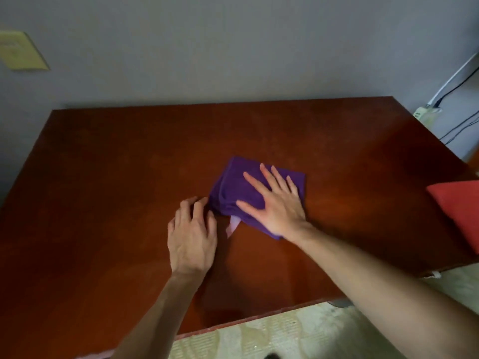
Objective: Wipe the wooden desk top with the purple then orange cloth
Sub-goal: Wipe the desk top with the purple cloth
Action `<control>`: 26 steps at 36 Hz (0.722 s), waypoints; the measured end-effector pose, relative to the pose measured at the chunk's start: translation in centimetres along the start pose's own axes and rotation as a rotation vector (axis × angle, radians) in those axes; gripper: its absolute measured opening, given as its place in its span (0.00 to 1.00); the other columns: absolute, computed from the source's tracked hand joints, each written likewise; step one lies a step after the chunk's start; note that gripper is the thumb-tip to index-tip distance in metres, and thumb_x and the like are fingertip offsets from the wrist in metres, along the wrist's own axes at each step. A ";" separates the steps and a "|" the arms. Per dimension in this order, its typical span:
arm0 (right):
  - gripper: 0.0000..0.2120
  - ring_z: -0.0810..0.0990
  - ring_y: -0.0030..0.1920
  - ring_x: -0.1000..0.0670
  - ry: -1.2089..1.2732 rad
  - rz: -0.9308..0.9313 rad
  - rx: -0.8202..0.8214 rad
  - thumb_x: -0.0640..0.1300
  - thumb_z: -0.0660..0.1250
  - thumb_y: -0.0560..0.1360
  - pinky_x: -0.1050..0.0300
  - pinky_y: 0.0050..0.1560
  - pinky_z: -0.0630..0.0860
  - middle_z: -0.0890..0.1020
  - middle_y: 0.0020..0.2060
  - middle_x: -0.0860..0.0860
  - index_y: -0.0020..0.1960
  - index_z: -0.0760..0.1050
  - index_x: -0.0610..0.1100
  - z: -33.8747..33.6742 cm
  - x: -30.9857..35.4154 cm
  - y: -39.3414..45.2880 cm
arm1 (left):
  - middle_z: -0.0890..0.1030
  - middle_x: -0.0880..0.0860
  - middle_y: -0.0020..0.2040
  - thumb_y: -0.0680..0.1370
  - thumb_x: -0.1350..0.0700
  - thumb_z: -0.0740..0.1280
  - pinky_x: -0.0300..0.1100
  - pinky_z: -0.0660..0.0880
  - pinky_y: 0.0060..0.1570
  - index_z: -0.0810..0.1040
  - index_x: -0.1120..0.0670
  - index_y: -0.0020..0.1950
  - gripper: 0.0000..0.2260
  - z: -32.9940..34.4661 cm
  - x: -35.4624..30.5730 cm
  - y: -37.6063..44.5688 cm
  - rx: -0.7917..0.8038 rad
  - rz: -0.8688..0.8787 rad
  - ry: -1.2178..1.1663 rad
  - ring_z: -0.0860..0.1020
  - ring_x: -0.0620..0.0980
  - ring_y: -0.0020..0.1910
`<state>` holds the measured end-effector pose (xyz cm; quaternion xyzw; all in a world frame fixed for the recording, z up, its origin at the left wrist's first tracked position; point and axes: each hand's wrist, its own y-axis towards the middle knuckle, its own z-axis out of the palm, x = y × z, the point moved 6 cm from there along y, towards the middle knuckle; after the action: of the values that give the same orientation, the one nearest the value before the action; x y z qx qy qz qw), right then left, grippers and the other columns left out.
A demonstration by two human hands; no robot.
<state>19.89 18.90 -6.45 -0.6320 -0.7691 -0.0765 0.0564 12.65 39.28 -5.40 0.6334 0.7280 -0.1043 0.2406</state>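
A folded purple cloth (234,186) lies near the middle of the reddish-brown wooden desk top (103,177). My right hand (274,203) lies flat on it with fingers spread and straight, pressing it to the wood. My left hand (191,234) rests on the desk just left of the cloth, its fingers slightly bent and the fingertips at the cloth's left edge. A pale tag pokes out from under the cloth's near edge. An orange-red cloth (458,211) lies at the desk's right edge, partly cut off by the frame.
A grey wall stands right behind the desk. A power strip (425,111) with white and black cables sits past the far right corner. Pale patterned floor (285,332) shows below the desk's near edge. A yellowish plate (22,51) hangs on the wall at left.
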 end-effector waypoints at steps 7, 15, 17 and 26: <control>0.40 0.45 0.83 0.46 -0.002 0.222 0.017 0.79 0.45 0.75 0.39 0.81 0.43 0.48 0.84 0.51 0.82 0.49 0.64 -0.1 -3.3 13.4 | 0.66 0.62 0.75 0.82 0.39 0.48 0.57 0.54 0.77 0.66 0.45 0.76 0.25 3.2 -2.3 -0.3 0.053 -0.001 0.217 0.58 0.57 0.79; 0.40 0.45 0.83 0.45 0.012 0.150 0.053 0.79 0.47 0.75 0.39 0.80 0.42 0.48 0.84 0.50 0.83 0.49 0.63 -0.9 -6.0 23.6 | 0.67 0.63 0.75 0.82 0.40 0.48 0.60 0.61 0.73 0.65 0.45 0.77 0.25 3.7 -2.2 0.0 0.055 -0.008 0.293 0.59 0.57 0.78; 0.40 0.46 0.83 0.45 0.016 0.121 0.048 0.79 0.47 0.75 0.39 0.81 0.43 0.49 0.84 0.50 0.83 0.49 0.63 -1.0 -6.4 25.1 | 0.66 0.63 0.75 0.81 0.40 0.48 0.60 0.61 0.73 0.65 0.44 0.77 0.25 3.5 -2.0 -0.1 0.048 -0.008 0.292 0.59 0.56 0.79; 0.41 0.45 0.83 0.43 0.004 0.146 0.060 0.79 0.45 0.75 0.38 0.80 0.41 0.48 0.84 0.49 0.83 0.49 0.62 -1.0 -7.1 24.2 | 0.64 0.62 0.76 0.81 0.38 0.50 0.56 0.55 0.76 0.63 0.41 0.77 0.25 3.4 -2.2 0.1 0.061 -0.024 0.298 0.57 0.55 0.79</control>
<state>44.96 16.45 -5.61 -0.6844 -0.7227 -0.0504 0.0820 13.71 35.81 -7.27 0.6400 0.7598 -0.0339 0.1091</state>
